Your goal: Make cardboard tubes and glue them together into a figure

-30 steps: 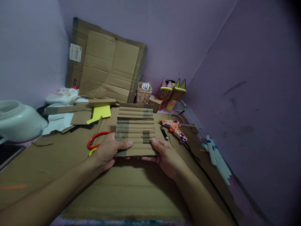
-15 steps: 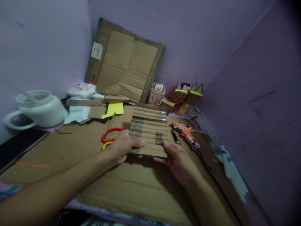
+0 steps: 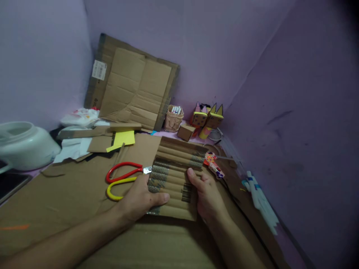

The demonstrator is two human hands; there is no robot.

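Note:
A creased piece of cardboard (image 3: pixel 175 186) with a patterned strip and a printed barcode is held between both hands above the work surface. My left hand (image 3: pixel 141 196) grips its left edge, thumb flat on the front. On the right edge, my right hand (image 3: pixel 209 190) closes with its thumb near the upper fold; its other fingers are mostly behind the sheet. Scissors (image 3: pixel 123 164) with one red and one yellow handle lie just left of the cardboard. Behind its upper right corner sits a glue gun (image 3: pixel 214 164) covered in colourful patterns, partly hidden.
A large cardboard panel (image 3: pixel 134 89) leans on the back wall. Along the back stand a paper holder with markers (image 3: pixel 174 117), a small box (image 3: pixel 186 132) and eared cardboard figures (image 3: pixel 207 116). At left are a white pot (image 3: pixel 25 145) and yellow paper (image 3: pixel 123 139); white sticks (image 3: pixel 260 201) lie right.
The cardboard has come lower and nearer, its folded upper section showing more. My right hand has slid up its right edge. The view has shifted right, and more of the scissors shows.

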